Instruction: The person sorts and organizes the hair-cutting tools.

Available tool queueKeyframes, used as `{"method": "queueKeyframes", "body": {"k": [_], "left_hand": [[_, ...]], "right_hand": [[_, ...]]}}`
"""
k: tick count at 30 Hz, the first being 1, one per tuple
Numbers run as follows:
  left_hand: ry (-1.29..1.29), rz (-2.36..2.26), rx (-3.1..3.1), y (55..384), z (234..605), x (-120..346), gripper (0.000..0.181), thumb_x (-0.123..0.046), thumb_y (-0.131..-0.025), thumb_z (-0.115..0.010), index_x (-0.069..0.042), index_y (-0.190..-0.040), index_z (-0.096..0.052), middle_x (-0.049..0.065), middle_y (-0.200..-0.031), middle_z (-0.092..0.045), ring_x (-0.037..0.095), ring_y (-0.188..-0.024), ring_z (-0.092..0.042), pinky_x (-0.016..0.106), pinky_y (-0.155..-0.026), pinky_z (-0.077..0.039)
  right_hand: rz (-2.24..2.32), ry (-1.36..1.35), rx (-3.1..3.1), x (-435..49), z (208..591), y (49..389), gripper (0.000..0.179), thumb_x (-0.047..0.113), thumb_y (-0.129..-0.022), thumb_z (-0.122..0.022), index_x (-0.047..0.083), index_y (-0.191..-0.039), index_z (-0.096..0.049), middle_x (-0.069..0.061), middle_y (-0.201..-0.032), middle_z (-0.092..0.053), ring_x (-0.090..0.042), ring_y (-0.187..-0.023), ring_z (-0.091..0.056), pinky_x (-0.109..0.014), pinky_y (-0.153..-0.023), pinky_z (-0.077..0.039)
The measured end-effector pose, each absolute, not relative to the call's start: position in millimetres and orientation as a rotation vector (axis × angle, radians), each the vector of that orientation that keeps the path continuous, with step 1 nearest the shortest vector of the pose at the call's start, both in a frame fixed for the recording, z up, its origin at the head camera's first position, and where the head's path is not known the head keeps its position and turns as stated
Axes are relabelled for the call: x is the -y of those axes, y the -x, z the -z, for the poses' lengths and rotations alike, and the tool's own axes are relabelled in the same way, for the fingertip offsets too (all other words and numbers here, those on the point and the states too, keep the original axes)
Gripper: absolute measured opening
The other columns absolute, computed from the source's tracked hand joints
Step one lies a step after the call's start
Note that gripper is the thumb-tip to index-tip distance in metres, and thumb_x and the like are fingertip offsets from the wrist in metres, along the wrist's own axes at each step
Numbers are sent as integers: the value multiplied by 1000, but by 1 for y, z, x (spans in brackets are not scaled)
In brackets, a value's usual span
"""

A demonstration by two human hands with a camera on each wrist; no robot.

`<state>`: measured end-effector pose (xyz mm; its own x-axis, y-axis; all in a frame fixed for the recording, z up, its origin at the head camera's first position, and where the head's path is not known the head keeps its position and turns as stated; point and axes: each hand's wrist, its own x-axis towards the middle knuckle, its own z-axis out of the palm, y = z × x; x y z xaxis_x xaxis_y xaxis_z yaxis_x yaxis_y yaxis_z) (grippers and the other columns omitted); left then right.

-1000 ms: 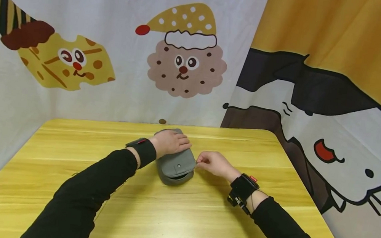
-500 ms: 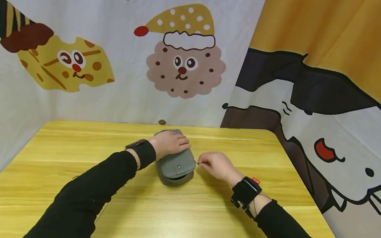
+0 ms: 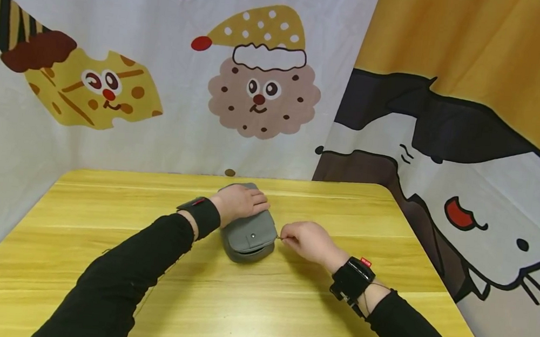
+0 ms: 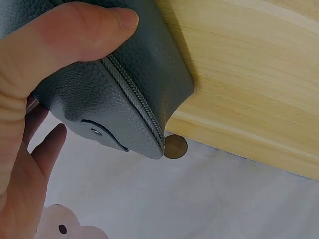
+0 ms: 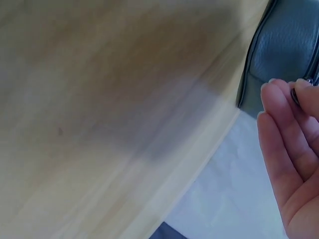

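Observation:
A grey zip pouch (image 3: 254, 232) with a small snap stud lies on the wooden table, its zip gaping a little at the near end. My left hand (image 3: 241, 203) holds the pouch from above at its far half. In the left wrist view the thumb (image 4: 94, 32) presses beside the zip (image 4: 134, 94), and the other fingers lie across the opposite side. At the pouch's right side my right hand (image 3: 311, 240) pinches the zip pull (image 5: 295, 94) between thumb and fingertips. What the pouch contains is hidden.
The pale wooden table (image 3: 218, 304) has a rounded far edge close behind the pouch. Beyond it hangs a printed curtain (image 3: 179, 149) with cartoon figures. Black wrist straps (image 3: 353, 279) with a camera sit on the forearms.
My right hand, pinching the zip pull, has come slightly nearer and to the right along the pouch's side. The left hand and the pouch stay where they were.

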<state>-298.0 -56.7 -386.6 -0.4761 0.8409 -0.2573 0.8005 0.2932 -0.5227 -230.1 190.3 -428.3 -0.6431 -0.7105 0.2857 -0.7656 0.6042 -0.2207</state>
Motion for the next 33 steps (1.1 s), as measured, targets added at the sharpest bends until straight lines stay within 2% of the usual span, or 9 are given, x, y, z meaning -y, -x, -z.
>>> {"method": "queueKeyframes", "body": {"k": [8, 17, 24, 33], "left_hand": [[1567, -956, 2481, 299, 387, 57, 104, -27, -73, -90, -15, -156, -28, 3, -156, -34, 21, -142, -33, 32, -112, -37], [1550, -962, 2471, 298, 389, 59, 104, -28, -72, -90, -15, -156, -29, 3, -156, -35, 21, -141, -35, 32, -109, -40], [1549, -988, 2490, 299, 389, 59, 109, -31, -71, -90, -16, -157, -25, 4, -157, -32, 21, -142, -33, 32, -108, -41], [1565, -965, 2470, 298, 389, 60, 106, -30, -71, -90, -15, -156, -27, 5, -157, -33, 23, -141, -34, 32, -108, -41]], "right_hand": [[-389, -1263, 2639, -184, 426, 217, 12, 2, -89, -69, 14, -86, -68, 7, -81, -63, -7, -73, -59, -26, -67, -52], [-387, -1296, 2598, -170, 425, 206, 17, 3, -85, -70, 16, -79, -61, 9, -74, -54, -5, -65, -48, -21, -60, -43], [-355, -1296, 2594, -156, 424, 199, 15, 8, -85, -71, 17, -79, -61, 9, -74, -55, -4, -65, -51, -21, -59, -45], [-351, -1375, 2651, -128, 426, 194, 10, 17, -91, -71, 17, -83, -65, 9, -77, -60, -4, -67, -55, -21, -62, -49]]}}
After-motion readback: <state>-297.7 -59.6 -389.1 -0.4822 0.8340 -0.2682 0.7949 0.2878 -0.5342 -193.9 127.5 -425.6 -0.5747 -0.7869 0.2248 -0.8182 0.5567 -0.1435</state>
